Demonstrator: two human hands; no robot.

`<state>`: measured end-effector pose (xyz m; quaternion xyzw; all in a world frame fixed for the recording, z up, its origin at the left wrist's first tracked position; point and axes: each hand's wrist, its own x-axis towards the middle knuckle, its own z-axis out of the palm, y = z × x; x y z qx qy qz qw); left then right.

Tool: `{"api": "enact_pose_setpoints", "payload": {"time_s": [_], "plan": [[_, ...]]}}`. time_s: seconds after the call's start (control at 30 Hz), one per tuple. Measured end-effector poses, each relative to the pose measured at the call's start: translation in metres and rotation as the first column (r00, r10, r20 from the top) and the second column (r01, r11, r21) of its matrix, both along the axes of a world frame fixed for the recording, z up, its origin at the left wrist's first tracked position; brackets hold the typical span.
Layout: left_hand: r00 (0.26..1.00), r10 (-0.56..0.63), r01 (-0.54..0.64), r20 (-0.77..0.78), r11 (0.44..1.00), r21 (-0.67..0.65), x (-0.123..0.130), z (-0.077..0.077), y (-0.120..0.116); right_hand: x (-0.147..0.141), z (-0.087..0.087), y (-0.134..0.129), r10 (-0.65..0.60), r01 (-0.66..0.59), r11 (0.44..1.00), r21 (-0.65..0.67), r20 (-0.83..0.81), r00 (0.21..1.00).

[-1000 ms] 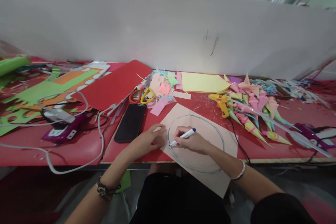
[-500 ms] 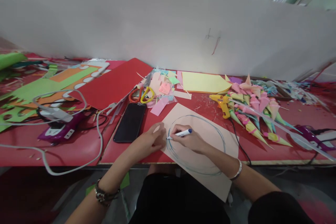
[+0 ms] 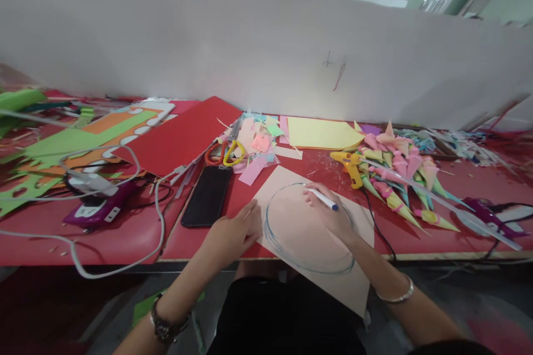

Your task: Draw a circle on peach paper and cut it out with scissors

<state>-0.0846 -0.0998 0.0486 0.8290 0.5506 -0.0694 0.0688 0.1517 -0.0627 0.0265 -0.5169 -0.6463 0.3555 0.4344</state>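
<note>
A pale pink sheet of paper [image 3: 287, 183] lies on the table and juts over its front edge. Several overlapping blue-green pen lines form a large oval on it. My right hand [image 3: 331, 213] grips a white marker with a blue end [image 3: 325, 198], its tip side at the top of the oval. At the sheet's left corner rests my left hand [image 3: 235, 233], fingers extended over the paper's edge and holding nothing. A black phone [image 3: 207, 197] lies just beyond my left hand, below scissors with red and yellow handles [image 3: 233, 153].
A yellow glue gun [image 3: 348, 166] and a heap of paper cones [image 3: 402, 169] lie to the right. Pale yellow sheets [image 3: 322, 132] are at the back. Left are red card [image 3: 179, 138], green foam offcuts [image 3: 70, 147], a purple power strip [image 3: 97, 205] and white cables.
My right hand has moved the marker from the oval's left side up and right to its top. My left hand stays at the paper's left corner.
</note>
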Motion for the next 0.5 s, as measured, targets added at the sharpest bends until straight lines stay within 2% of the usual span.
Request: {"api": "enact_pose_setpoints", "payload": {"time_s": [0.13, 0.27, 0.33, 0.4, 0.5], "plan": [[0.999, 0.044, -0.043, -0.031, 0.999, 0.03, 0.004, -0.004, -0.013, 0.022, -0.009, -0.023, -0.033, -0.028, 0.983, 0.184, 0.318, 0.948], [0.998, -0.047, 0.051, -0.029, 0.992, 0.115, 0.008, -0.008, -0.027, 0.04, -0.027, -0.03, -0.123, -0.075, 0.936, 0.344, 0.519, 0.846], [0.994, -0.11, 0.112, -0.023, 0.985, 0.13, 0.007, -0.008, -0.028, 0.048, -0.032, -0.026, -0.121, -0.112, 0.929, 0.353, 0.574, 0.81], [0.985, -0.17, 0.169, -0.002, 0.976, 0.135, 0.003, -0.007, -0.024, 0.053, -0.033, -0.019, -0.065, -0.17, 0.931, 0.323, 0.604, 0.794], [0.986, -0.164, 0.157, 0.03, 0.973, 0.171, -0.005, -0.008, -0.011, 0.055, -0.025, -0.01, 0.006, -0.213, 0.936, 0.282, 0.589, 0.808]]}}
